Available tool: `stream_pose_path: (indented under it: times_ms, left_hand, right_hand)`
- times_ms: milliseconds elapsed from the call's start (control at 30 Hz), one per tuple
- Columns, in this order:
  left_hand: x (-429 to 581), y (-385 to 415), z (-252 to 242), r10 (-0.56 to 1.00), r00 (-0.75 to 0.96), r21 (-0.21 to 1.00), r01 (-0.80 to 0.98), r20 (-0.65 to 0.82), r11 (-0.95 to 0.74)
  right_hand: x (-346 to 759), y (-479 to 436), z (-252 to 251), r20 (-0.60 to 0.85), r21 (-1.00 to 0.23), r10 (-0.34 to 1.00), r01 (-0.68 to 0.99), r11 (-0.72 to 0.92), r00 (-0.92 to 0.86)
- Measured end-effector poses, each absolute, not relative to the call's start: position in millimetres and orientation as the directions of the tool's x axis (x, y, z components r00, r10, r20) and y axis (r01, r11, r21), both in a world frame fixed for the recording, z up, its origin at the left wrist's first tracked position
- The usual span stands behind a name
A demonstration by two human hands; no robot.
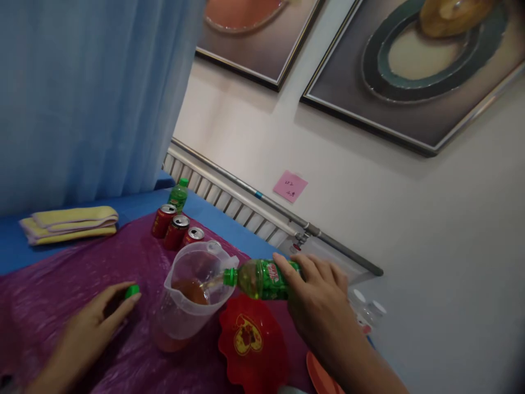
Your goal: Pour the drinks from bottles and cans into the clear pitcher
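Observation:
My right hand (318, 290) is wrapped round a green-labelled soda bottle (262, 279), tilted nearly level. Its open neck reaches over the rim of a translucent plastic pitcher (184, 320), and a stream of liquid runs from it. Reddish-brown liquid (191, 291) lies inside the pitcher. Between the thumb and fingers of my left hand (96, 323) is a green bottle cap (132, 291), held to the left of the pitcher. A red scalloped tray (262, 350) with a gold design sits just right of the pitcher, below the bottle.
Several red cans (176, 232) stand behind the pitcher, with a second green bottle (178, 195) beyond them. Folded yellow cloths (71, 223) lie at left. Purple plastic sheeting (123, 257) covers the blue table. Clear jars (371, 312) and an orange item (322, 375) are at right.

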State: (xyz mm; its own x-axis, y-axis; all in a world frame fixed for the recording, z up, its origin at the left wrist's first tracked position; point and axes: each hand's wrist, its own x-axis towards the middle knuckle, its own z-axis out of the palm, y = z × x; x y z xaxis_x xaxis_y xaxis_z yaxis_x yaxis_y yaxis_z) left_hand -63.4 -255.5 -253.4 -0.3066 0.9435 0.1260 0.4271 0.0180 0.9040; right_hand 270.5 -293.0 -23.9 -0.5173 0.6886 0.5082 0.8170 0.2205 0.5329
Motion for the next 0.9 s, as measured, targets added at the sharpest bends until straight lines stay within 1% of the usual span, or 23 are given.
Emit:
stream_pose_path:
  times_ms: [67,100,200,333,700,900]
  left_hand:
    - [-59.9,-255.0,-255.0,0.957,-0.292,0.922,0.372,0.006,0.108]
    - [-58.3,-255.0,-253.8,0.957,-0.288,0.921,0.365,-0.028,0.137]
    - [-54.5,-255.6,-249.3,0.959,-0.281,0.910,0.383,-0.049,0.159]
    - [-54.8,-256.4,-252.3,0.961,-0.276,0.915,0.385,-0.011,0.122]
    - [-56.4,-256.7,-268.4,0.959,-0.272,0.907,0.419,0.076,0.047]
    - [-58.0,-256.7,-275.9,0.962,-0.261,0.906,0.421,0.077,0.042]
  right_hand:
    - [263.5,-292.0,-17.7,0.501,0.565,0.686,0.800,0.202,-0.527]
    - [260.1,-291.6,-15.0,0.497,0.582,0.683,0.789,0.195,-0.535]
    - [251.5,-290.9,-8.3,0.480,0.624,0.677,0.760,0.183,-0.557]
    - [243.1,-289.6,-2.1,0.459,0.661,0.672,0.729,0.179,-0.581]
    - [232.9,-285.0,4.7,0.418,0.709,0.671,0.682,0.180,-0.612]
    - [233.3,-285.5,5.6,0.413,0.724,0.668,0.668,0.171,-0.619]
